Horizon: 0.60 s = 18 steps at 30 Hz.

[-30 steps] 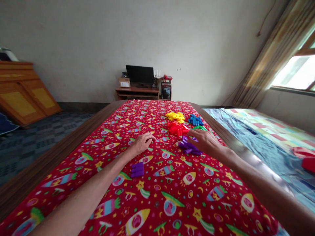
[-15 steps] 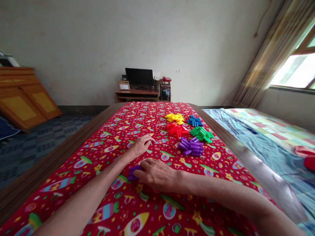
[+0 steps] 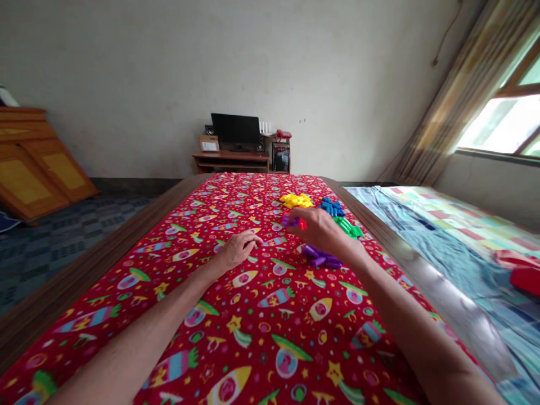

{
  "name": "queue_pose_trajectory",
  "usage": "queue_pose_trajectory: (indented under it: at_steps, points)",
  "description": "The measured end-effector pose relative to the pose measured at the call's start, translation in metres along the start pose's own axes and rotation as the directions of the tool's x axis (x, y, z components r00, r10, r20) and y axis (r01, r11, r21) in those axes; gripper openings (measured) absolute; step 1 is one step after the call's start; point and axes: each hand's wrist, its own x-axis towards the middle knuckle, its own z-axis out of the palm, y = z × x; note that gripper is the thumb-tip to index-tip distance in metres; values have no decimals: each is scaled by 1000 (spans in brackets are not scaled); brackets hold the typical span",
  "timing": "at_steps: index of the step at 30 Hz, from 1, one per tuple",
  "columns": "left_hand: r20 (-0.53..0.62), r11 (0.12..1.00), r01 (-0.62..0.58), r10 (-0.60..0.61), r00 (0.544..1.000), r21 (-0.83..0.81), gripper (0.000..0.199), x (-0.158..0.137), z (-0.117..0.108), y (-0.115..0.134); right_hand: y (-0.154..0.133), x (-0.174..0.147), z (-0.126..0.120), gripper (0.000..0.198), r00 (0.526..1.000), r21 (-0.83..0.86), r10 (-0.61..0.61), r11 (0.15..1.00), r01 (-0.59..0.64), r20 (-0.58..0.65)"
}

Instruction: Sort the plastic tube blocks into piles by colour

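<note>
My right hand (image 3: 316, 228) is raised over the colour heaps, its fingers closed round some small purple tube-shaped pieces (image 3: 287, 221). Beneath its wrist lies a heap of purple pieces (image 3: 320, 257) on the red patterned cloth (image 3: 261, 315). A few red pieces (image 3: 302, 223) show past its fingers; the hand hides most of that heap. My left hand (image 3: 238, 250) rests on the cloth left of the heaps, fingers loosely bent and apart, with nothing in it.
Yellow pieces (image 3: 295, 201), blue pieces (image 3: 332, 206) and green pieces (image 3: 348, 226) lie in separate heaps near the table's right edge. Beyond the table stands a desk with a monitor (image 3: 235, 132). A bed (image 3: 422, 225) is to the right, a wooden cabinet (image 3: 37, 163) to the left.
My right hand has moved from the near middle of the cloth forward and right, carrying the purple pieces up over the heaps. The left hand stays in place.
</note>
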Motion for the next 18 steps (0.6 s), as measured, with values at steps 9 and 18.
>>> queue_pose_trajectory:
  at_steps: [9,18]
  points:
    - [-14,1000,-21,21,1000,2,29,0,2,0,80,-8,-14,13,885,69,99,987,-146,455]
    - [-13,1000,-28,28,1000,6,27,-1,2,1,87,-8,-15,14,887,80,88,987,-139,454]
